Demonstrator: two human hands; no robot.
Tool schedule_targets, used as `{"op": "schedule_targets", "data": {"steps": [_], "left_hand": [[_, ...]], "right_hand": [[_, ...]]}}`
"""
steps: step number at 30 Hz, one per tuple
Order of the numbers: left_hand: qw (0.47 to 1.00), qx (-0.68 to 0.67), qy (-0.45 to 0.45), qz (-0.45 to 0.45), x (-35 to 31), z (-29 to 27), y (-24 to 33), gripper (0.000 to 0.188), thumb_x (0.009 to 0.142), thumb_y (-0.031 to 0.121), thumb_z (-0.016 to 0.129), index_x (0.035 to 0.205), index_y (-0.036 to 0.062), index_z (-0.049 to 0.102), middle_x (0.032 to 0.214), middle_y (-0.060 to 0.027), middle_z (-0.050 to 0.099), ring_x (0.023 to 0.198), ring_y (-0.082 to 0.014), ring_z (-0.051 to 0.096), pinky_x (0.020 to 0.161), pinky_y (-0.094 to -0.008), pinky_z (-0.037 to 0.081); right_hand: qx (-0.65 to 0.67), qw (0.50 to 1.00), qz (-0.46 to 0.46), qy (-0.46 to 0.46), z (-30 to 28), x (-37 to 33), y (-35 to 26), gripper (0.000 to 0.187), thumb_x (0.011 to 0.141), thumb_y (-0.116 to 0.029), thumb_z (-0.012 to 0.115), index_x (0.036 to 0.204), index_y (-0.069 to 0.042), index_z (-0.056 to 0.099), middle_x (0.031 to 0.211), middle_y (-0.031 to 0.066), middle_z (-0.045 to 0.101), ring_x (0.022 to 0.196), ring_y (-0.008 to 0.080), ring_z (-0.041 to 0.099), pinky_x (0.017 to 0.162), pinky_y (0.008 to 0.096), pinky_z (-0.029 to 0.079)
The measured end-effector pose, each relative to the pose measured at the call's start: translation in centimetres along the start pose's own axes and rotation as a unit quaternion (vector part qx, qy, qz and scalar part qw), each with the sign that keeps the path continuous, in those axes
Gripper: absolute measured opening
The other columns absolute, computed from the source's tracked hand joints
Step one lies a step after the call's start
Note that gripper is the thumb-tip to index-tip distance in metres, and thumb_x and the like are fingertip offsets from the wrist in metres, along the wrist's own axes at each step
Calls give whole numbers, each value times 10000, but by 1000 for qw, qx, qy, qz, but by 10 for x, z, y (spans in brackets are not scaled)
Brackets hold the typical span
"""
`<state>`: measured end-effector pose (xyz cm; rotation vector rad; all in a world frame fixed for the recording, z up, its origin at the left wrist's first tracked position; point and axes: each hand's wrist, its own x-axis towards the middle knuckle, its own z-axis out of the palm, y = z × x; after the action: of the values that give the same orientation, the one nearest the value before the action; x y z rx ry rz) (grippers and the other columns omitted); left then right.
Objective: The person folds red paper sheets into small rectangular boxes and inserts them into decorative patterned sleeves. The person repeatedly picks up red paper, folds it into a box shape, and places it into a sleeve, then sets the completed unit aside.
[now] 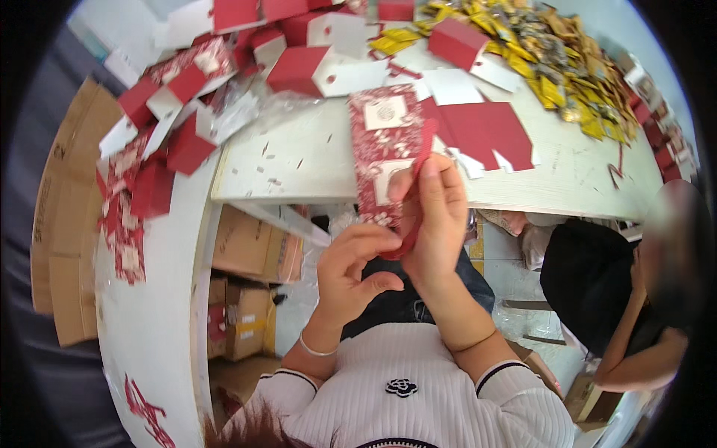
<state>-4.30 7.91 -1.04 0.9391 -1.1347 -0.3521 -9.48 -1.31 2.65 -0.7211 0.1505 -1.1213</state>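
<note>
A: Far left?
B: Flattened brown cardboard sheets (71,224) lean at the curved edge of the white tabletop (299,160). On its left wing lie red patterned paper sleeves (123,224) and small folded red boxes (183,145), matte card with white flaps.

A: Under the tabletop?
B: Brown corrugated cartons (246,284), stacked, one with a yellow label.

A: Centre, the hands?
B: The left hand (351,272) is curled, thumb and forefinger nearly meeting; its grip pinches the lower loop of a narrow red ribbon (413,216). A thin silver bangle (315,349) circles that wrist. The right hand (437,224) has its grip closed on the lower end of a long red patterned box (385,149), thumb on the face, fingers behind, with the ribbon running along the box's right edge. The box is held upright over the tabletop's front edge, and bears a white square label (385,112) near its top and a second white panel lower down.

A: Behind it?
B: Flat red card blanks (489,131) with white tabs, and more folded red boxes with white flaps (321,71).

A: Right?
B: A heap of glossy gold foil packets (538,56) along the far edge. Another person in dark clothing (597,284) sits at the lower right.
</note>
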Motion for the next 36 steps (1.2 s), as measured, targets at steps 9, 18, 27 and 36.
{"op": "schedule_targets", "data": {"steps": [9,18,27,36], "left_hand": [[964,-42,238,-108,17,-4,-1,62,808,3,562,864,-18,545,773,-110,583,621,-175,570,573,-275,490],[957,-28,179,-225,22,1,-5,127,798,18,595,901,-20,532,672,-115,619,533,-118,591,472,-209,474],[979,200,28,-20,21,6,-3,146,835,51,559,937,-53,552,866,-75,631,715,-137,612,632,-208,491],[988,126,8,-90,13,1,-1,179,854,15,502,1026,-32,515,950,-96,606,761,-109,578,673,-195,456]], "right_hand": [[9,995,46,-93,-35,6,-16,204,868,-43,482,1049,31,541,821,114,623,729,125,570,690,234,443],[-210,934,-117,-265,-62,13,-24,222,826,-38,476,996,33,599,873,92,576,694,99,453,615,212,365],[-337,850,-194,-355,-68,18,-35,124,732,-76,626,809,21,633,697,100,592,703,219,543,735,385,439],[-351,878,-104,-307,-65,4,-37,106,713,35,629,816,54,619,749,120,606,658,168,546,596,239,434]]}}
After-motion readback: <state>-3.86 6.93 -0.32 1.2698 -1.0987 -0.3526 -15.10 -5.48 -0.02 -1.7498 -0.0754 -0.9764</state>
